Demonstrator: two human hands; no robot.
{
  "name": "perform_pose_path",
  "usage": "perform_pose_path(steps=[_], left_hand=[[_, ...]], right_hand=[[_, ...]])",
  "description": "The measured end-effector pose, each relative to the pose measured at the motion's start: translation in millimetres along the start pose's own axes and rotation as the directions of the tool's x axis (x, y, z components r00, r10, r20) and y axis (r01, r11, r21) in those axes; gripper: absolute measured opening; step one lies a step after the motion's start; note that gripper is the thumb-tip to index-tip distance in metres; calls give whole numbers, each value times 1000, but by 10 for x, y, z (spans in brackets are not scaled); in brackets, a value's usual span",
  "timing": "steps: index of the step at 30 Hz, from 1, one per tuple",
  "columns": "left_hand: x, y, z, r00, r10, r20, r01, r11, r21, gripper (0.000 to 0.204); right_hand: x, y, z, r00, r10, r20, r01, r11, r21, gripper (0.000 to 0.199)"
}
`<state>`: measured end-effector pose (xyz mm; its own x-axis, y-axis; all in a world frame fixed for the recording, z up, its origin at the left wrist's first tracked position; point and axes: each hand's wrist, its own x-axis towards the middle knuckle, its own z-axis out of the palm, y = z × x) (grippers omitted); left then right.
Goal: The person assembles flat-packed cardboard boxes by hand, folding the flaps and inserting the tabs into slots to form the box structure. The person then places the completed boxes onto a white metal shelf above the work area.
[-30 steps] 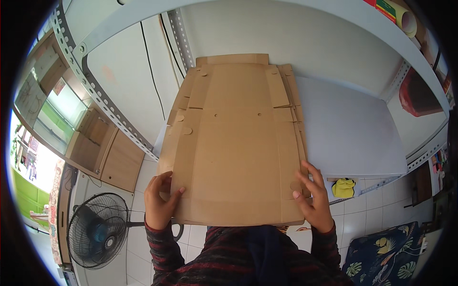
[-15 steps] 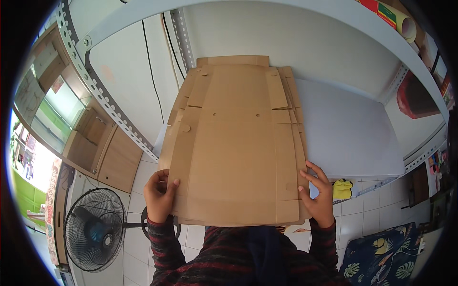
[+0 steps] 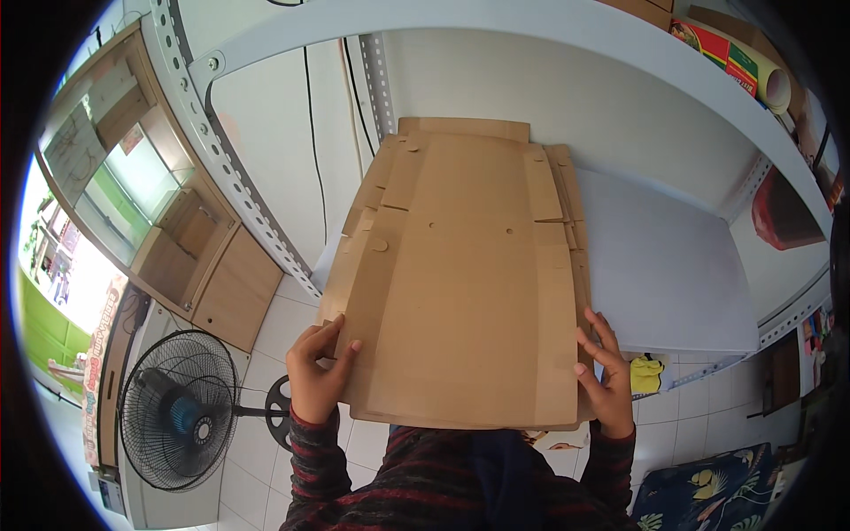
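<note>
In front of me lies a stack of flat brown cardboard box blanks (image 3: pixel 469 301), with slots, folded flaps and small round holes in the top sheet. The layers are slightly out of line along the right side and at the far end. My left hand (image 3: pixel 319 372) is closed on the stack's left edge near the front, thumb close to the top sheet and fingers at the side. At the right edge my right hand (image 3: pixel 609 376) has its fingers spread, with the tips against the sheets. The undersides of the lower sheets are hidden.
A pale shelf board (image 3: pixel 664 265) extends right of the stack, within a perforated metal rack (image 3: pixel 239 177). The rack's curved front beam (image 3: pixel 496 16) crosses above. A black standing fan (image 3: pixel 177 411) is at the left. Yellow cloth (image 3: pixel 646 373) shows below the board.
The whole scene has shifted right and slightly down in the picture. Both hands stay at the stack's side edges. The layers at the front right corner stick out less.
</note>
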<state>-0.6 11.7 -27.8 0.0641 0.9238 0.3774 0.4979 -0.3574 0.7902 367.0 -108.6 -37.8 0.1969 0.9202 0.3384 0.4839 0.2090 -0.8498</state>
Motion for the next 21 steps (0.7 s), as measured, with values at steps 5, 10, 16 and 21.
perform_pose_path(steps=[5, 10, 16, 21], left_hand=[[8, 13, 27, 999, -6, 37, 7, 1000, -26, 46], [-35, -12, 52, 998, -18, 64, 14, 997, 71, 51], [-29, 91, 44, 988, 149, 29, -151, 981, 125, 50], [-35, 126, 64, 997, 48, 65, -55, 992, 113, 54]], right_hand=[[9, -172, 38, 999, 39, -8, -38, 995, 90, 60], [-2, -379, -63, 995, 16, 100, -11, 999, -44, 71], [55, -472, -65, 990, 2, 143, -4, 1000, 7, 63], [87, -392, 94, 992, -13, 125, -1, 993, 114, 55]])
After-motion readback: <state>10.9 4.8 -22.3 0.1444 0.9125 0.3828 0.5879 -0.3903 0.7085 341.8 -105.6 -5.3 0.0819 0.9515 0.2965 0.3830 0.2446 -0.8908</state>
